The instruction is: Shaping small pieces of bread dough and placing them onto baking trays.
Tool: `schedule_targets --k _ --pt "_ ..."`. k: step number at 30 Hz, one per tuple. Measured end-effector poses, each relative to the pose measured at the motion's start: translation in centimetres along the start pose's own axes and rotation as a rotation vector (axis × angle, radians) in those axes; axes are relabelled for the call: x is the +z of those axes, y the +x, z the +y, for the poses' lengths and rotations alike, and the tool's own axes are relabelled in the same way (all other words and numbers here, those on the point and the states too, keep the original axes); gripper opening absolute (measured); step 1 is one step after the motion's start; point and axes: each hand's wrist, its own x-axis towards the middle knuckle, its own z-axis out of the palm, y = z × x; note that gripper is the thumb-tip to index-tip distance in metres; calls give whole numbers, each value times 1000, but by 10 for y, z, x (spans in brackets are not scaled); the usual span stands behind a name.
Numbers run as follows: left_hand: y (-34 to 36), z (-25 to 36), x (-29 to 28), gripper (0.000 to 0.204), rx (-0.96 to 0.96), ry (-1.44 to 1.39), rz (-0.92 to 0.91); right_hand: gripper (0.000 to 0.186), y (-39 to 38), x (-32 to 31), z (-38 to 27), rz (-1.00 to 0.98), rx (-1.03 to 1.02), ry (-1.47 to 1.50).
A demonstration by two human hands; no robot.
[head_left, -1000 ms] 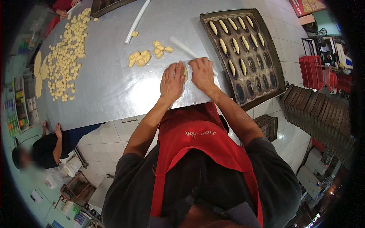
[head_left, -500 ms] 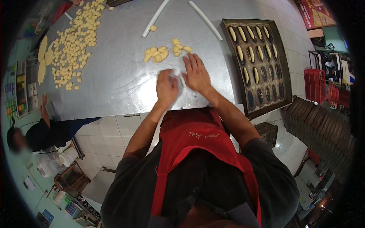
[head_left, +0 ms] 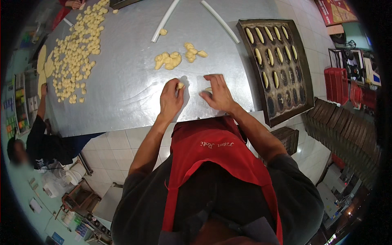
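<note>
My left hand (head_left: pixel 171 100) is closed at the fingertips on a small pale-yellow dough piece (head_left: pixel 180 85) just above the steel table (head_left: pixel 134 77). To its right, my right hand (head_left: pixel 220 94) curls over the tabletop, with a dough piece (head_left: pixel 208 89) partly showing between thumb and fingers. Beyond my hands lie two loose clusters of dough: a left cluster (head_left: pixel 168 61) and a right cluster (head_left: pixel 191 52). A single dough ball (head_left: pixel 163 32) rests against the left white rod (head_left: pixel 165 20).
A dark moulded baking tray (head_left: pixel 255 71) at the right holds several finger-shaped dough pieces, with bare hollows in its nearer rows. Another white rod (head_left: pixel 220 21) lies near it. Many dough balls (head_left: pixel 75 61) and flat dough sheets (head_left: pixel 42 65) cover the left. A co-worker (head_left: pixel 41 141) stands at left.
My hands have moved apart, and dough pieces now show at the fingers of both. The co-worker's arm at left has reached farther, to the dough sheets.
</note>
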Motion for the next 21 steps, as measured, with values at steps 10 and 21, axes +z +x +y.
schedule_targets --k 10,21 --pt "-29 22 36 24 -276 -368 -62 29 -50 -155 65 372 509 89" --pt "-11 57 73 22 -373 -302 -34 44 -62 -192 143 463 323 -350"
